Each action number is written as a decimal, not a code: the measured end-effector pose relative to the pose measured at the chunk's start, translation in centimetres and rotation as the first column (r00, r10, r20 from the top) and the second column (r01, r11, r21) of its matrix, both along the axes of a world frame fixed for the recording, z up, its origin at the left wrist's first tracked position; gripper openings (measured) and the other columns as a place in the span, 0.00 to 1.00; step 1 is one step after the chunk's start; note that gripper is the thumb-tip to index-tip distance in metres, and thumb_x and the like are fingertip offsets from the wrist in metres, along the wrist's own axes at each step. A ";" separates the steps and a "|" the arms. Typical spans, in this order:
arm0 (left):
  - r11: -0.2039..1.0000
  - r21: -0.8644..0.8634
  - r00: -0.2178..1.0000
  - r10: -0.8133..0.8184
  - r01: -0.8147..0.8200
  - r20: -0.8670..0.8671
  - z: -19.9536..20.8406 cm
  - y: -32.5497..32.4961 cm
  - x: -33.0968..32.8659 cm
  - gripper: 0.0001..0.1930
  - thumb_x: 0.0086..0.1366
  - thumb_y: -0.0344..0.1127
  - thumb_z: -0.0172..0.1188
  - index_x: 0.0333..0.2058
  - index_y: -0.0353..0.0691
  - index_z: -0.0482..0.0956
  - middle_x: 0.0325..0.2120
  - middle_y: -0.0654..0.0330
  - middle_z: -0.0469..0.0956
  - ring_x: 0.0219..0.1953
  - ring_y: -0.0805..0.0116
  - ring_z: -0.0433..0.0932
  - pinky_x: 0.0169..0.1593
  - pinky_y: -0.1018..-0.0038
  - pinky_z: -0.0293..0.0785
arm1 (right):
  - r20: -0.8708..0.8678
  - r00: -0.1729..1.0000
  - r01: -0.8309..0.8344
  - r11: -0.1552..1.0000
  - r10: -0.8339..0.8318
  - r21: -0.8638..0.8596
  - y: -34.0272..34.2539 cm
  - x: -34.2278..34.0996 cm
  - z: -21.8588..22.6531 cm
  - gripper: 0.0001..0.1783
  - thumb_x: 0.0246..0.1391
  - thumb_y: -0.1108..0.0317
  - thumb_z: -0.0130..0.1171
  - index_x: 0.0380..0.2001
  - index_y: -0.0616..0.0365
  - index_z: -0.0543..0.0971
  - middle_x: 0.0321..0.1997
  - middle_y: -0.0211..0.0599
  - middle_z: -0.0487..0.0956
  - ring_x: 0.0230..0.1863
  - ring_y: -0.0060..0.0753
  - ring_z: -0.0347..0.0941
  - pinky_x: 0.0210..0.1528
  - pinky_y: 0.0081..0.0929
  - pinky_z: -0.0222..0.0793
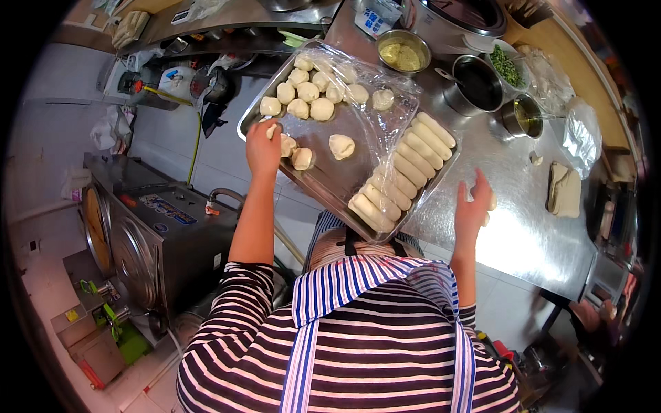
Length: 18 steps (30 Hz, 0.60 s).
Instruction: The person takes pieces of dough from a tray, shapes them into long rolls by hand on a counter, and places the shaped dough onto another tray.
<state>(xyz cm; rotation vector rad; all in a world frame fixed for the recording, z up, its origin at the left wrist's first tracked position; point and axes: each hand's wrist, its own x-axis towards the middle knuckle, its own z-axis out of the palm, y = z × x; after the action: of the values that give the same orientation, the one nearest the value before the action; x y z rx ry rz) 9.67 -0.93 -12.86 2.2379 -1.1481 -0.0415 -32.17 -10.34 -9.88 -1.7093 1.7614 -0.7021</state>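
Observation:
A metal tray (pixel 329 186), tilted in view, bears round dough balls (pixel 301 84) at its far left and a row of dough rolls (pixel 406 165) along its right side. Clear plastic film (pixel 372 76) covers part of it. At the tray's left edge my left hand (pixel 263 150) is closed, with a small pale piece of dough (pixel 271 131) at its fingers. Close by lie a few more balls (pixel 301 158) and one lone dough ball (pixel 341 146). My right hand (pixel 474 203) hovers over or rests on the steel table, fingers apart, pale dough (pixel 491 202) showing just beyond it.
On the steel table (pixel 441 224) stand a bowl of yellowish paste (pixel 403 54), a pot of dark liquid (pixel 475 84), a small pot of oil (pixel 522 115) and chopped greens (pixel 508 67). A folded cloth (pixel 564 190) lies at right. A metal appliance (pixel 165 241) stands at left.

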 end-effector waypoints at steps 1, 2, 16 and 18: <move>0.998 -0.007 0.998 0.056 -0.056 0.002 -0.2 0.3 0.4 0.12 0.60 0.33 0.60 0.42 0.39 0.79 0.40 0.53 0.78 0.43 0.54 0.76 0.48 0.65 0.72 | 0.132 0.984 -0.115 0.993 0.116 -0.020 0.9 3.3 0.5 0.29 0.54 0.71 0.59 0.60 0.57 0.66 0.58 0.44 0.67 0.58 0.41 0.65 0.57 0.35 0.64; 0.999 0.019 0.995 0.049 -0.047 -0.085 -0.5 0.7 1.0 0.14 0.59 0.34 0.60 0.44 0.39 0.78 0.41 0.52 0.77 0.45 0.54 0.76 0.49 0.64 0.71 | 0.271 0.933 -0.236 0.971 0.238 -0.040 1.8 6.8 1.0 0.29 0.53 0.72 0.60 0.59 0.56 0.66 0.58 0.43 0.68 0.57 0.38 0.66 0.56 0.34 0.65; 0.686 0.405 0.796 -0.540 0.604 -0.273 -3.1 0.6 5.0 0.27 0.44 0.34 0.64 0.47 0.44 0.75 0.43 0.49 0.72 0.46 0.45 0.71 0.50 0.59 0.69 | 0.013 0.596 -0.803 0.595 0.803 0.042 4.2 28.9 -6.6 0.23 0.42 0.67 0.62 0.44 0.57 0.70 0.45 0.48 0.74 0.48 0.53 0.70 0.48 0.42 0.69; 0.750 0.403 0.848 -0.501 0.525 -0.174 -3.1 0.5 4.5 0.23 0.44 0.33 0.65 0.43 0.43 0.75 0.41 0.49 0.72 0.45 0.45 0.71 0.48 0.58 0.70 | 0.088 0.660 -0.740 0.666 0.746 -0.099 4.1 27.3 -6.5 0.22 0.39 0.66 0.64 0.40 0.57 0.71 0.42 0.48 0.75 0.45 0.54 0.71 0.49 0.41 0.69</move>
<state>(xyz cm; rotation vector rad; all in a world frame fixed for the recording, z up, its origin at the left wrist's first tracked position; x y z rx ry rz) 14.14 -0.45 -15.96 2.1810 -1.8439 -0.6463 -4.89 -6.19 -16.39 -2.1429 0.7993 -0.4522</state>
